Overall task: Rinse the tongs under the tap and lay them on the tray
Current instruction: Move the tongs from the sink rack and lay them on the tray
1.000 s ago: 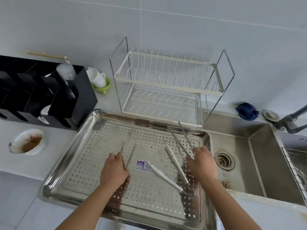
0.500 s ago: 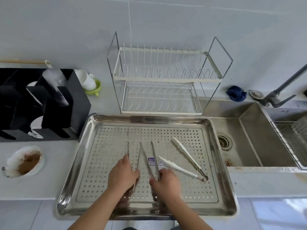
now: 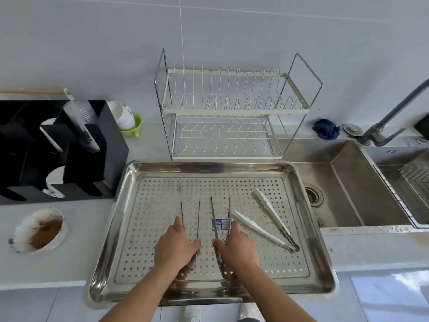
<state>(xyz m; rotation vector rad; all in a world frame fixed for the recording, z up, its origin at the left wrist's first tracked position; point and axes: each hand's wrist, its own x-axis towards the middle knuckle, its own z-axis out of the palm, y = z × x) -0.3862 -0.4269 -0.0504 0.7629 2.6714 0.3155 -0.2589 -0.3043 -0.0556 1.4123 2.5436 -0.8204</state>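
Your left hand (image 3: 177, 246) is curled over the hinge end of one thin metal tongs (image 3: 190, 217); your right hand (image 3: 236, 246) grips a second pair (image 3: 220, 214) the same way. Both pairs lie flat on the perforated tray (image 3: 111, 228), tips pointing away. They look light, stiff and probably wet-slick, so hold near the hinge, arms squeezed.

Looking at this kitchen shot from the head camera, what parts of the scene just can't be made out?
- Handle ends of both metal tongs: covered by the left hand and right hand, so each grip is unclear.
- Tap spout: cut off by the right edge, so whether water is running is unknown.
- Sticker on the tray: print too small to read.
- Sink basket: cropped at the right edge.
- Black organiser: cropped at the left edge, contents dark.
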